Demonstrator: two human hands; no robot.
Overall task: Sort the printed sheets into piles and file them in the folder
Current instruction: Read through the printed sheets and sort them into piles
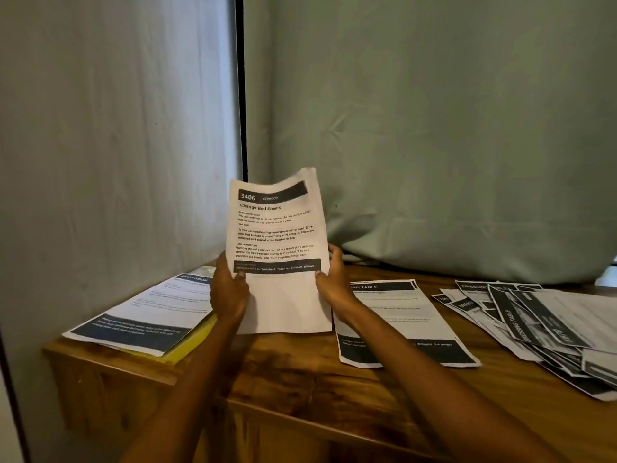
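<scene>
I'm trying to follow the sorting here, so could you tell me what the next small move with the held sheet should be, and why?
Probably lower the held sheet onto the left pile, which lies on the yellow folder. Both hands, left and right, grip its lower edges upright. Its header reads BEDROOM; the left pile's blurred header looks similar, while the middle sheet and right heap read TABLE.

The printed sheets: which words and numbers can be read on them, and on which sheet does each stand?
"3406", "BEDROOM", "Change Bed Sheets": on the held sheet, gripped by the left hand and right hand; its small body text is only partly readable.
"...NG TABLE": header of the middle sheet, start hidden.
"DRESSING TABLE": on the fanned sheets at the right.
Left sheet on the yellow folder: too blurred to read.
</scene>
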